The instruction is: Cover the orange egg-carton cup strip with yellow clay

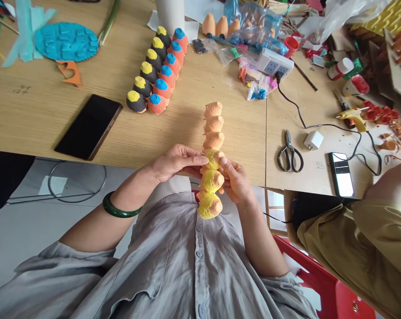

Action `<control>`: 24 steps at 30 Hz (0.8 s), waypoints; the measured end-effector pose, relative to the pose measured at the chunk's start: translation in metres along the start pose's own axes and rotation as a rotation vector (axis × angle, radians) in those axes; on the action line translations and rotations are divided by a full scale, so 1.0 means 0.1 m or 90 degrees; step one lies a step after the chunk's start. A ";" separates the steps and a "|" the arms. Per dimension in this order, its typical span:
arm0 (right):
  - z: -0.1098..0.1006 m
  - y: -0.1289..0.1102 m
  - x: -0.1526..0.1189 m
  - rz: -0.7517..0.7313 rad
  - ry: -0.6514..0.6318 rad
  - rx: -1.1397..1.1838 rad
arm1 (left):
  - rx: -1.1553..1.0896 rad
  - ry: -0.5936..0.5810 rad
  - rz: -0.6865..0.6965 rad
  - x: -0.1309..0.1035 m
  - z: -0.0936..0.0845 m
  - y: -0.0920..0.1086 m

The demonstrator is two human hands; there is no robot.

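Note:
Between my hands is a strip of egg carton cups [212, 141], held upright over the table's front edge. Its lower three cups are covered with yellow clay or paint around bare orange-pink tips; the upper three are plain orange-pink. My left hand [182, 160] pinches the strip from the left, thumb on the topmost yellow cup. My right hand [235, 179] grips it from the right, thumb at that same cup's tip. Fingers behind the strip are partly hidden. Beyond it stands a double row of egg carton cups [157, 73], one row black with yellow tops, the other red-orange with blue tops.
A dark phone [89, 127] lies at left, below a blue oval piece [66, 41]. Scissors [289, 153], a white charger [313, 140], a glue gun [353, 117] and a power strip [275, 62] with its cord occupy the right. Another person's arm [391, 181] rests at the right edge.

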State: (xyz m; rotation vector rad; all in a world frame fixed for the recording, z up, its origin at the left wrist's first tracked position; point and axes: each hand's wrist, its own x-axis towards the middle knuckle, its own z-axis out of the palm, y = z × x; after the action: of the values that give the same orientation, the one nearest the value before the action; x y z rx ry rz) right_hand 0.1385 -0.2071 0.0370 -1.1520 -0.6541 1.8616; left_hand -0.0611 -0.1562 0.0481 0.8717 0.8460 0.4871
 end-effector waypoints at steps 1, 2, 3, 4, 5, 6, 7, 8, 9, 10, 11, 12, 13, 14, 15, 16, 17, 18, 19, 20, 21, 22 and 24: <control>0.00 0.00 0.00 0.002 -0.001 -0.002 | 0.000 0.010 0.001 0.01 0.01 -0.01; 0.01 0.00 0.00 0.004 0.002 -0.005 | 0.003 0.022 0.002 0.02 0.02 -0.02; 0.02 -0.01 -0.01 0.006 0.008 -0.006 | 0.007 0.035 0.007 0.03 0.03 -0.03; 0.02 -0.01 -0.01 0.008 0.014 -0.007 | 0.010 0.048 0.012 0.03 0.05 -0.03; 0.03 -0.01 -0.01 0.009 0.021 -0.007 | 0.012 0.058 0.017 0.04 0.06 -0.03; 0.04 -0.01 -0.01 0.009 0.028 -0.007 | 0.012 0.066 0.019 0.04 0.07 -0.03; 0.04 -0.02 -0.01 0.007 0.034 -0.009 | 0.008 0.072 0.018 0.04 0.08 -0.03; 0.04 -0.02 -0.02 0.004 0.040 -0.013 | 0.003 0.076 0.013 0.05 0.09 -0.03; 0.05 -0.02 -0.02 -0.001 0.045 -0.020 | -0.003 0.076 0.004 0.05 0.10 -0.03; 0.05 -0.01 -0.03 -0.006 0.050 -0.029 | -0.009 0.074 -0.006 0.05 0.11 -0.03; 0.05 -0.01 -0.03 -0.010 0.054 -0.037 | -0.014 0.071 -0.016 0.06 0.11 -0.03; 0.06 0.00 -0.03 -0.013 0.055 -0.045 | -0.015 0.067 -0.026 0.07 0.11 -0.03; 0.06 0.00 -0.04 -0.013 0.055 -0.051 | -0.015 0.066 -0.035 0.08 0.10 -0.04; 0.05 0.01 -0.04 -0.012 0.054 -0.054 | -0.012 0.067 -0.040 0.08 0.10 -0.05; 0.05 0.02 -0.03 -0.008 0.053 -0.053 | -0.012 0.068 -0.041 0.09 0.09 -0.05; 0.04 0.02 -0.02 -0.004 0.053 -0.048 | -0.015 0.062 -0.038 0.08 0.08 -0.05; 0.03 0.03 -0.02 -0.001 0.055 -0.039 | -0.021 0.045 -0.032 0.08 0.07 -0.05; 0.02 0.04 -0.01 0.001 0.057 -0.028 | -0.027 0.018 -0.021 0.07 0.06 -0.05; 0.00 0.04 0.00 0.002 0.055 -0.016 | -0.032 -0.014 -0.009 0.05 0.06 -0.04; -0.02 0.05 0.01 0.000 0.051 -0.006 | -0.035 -0.043 0.001 0.04 0.05 -0.03; -0.04 0.06 0.02 -0.003 0.044 0.002 | -0.034 -0.063 0.010 0.02 0.05 -0.02; -0.05 0.06 0.03 -0.007 0.036 0.007 | -0.030 -0.070 0.018 0.01 0.05 -0.01; -0.07 0.07 0.03 -0.015 0.023 0.013 | -0.020 -0.064 0.028 -0.01 0.05 0.00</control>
State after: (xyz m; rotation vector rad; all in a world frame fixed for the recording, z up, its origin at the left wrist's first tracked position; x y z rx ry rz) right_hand 0.1417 -0.2081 0.0273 -1.1581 -0.6247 1.8196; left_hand -0.0577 -0.1591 0.0505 0.8801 0.7268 0.4904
